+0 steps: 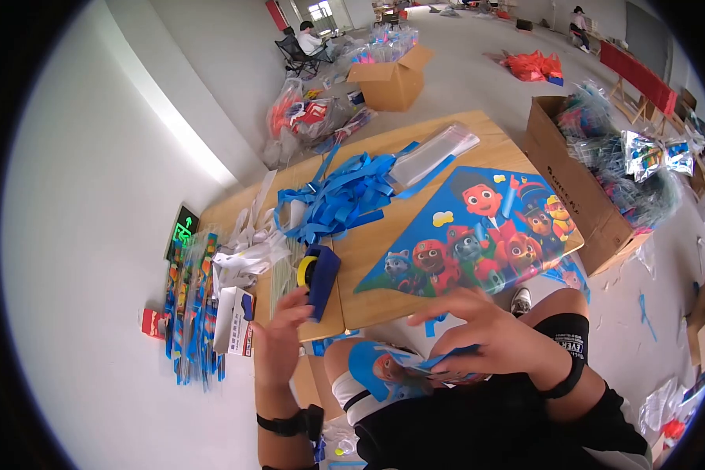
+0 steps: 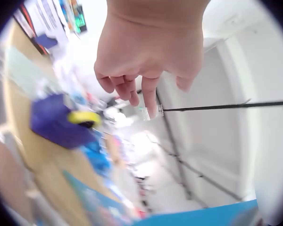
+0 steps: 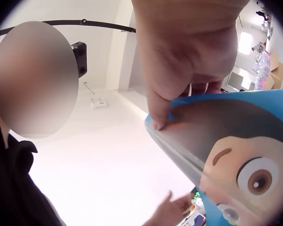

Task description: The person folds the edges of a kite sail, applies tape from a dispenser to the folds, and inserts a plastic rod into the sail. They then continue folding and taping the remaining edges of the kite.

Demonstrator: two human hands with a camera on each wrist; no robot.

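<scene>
The right hand's [image 1: 489, 333] fingers pinch a folded blue printed sheet [image 3: 259, 132] near its edge, thumb on the near face and the others partly hidden behind. The sheet sits over the person's lap, below the tabletop [image 1: 380, 311]. The left hand [image 1: 278, 337] is loose, fingers apart, with what looks like a piece of clear tape [image 2: 147, 114] on one fingertip.

That tape seems the weak point: being small and hanging from a single fingertip, it could curl onto itself or catch on the wrong patch of print. The sheet, pinched only near one edge, might spring open or shift out of line if the grip slackens, and pulling tape off badly placed could mar the printed face.

Just beyond the left hand stands a tape dispenser [image 1: 323, 282], near enough that a careless sweep might knock it. Farther out, a larger printed sheet [image 1: 478, 227] lies flat by blue ribbons [image 1: 352, 192] and clear sleeves [image 1: 435, 157]; loose ribbon ends could snag on a passing wrist.
</scene>
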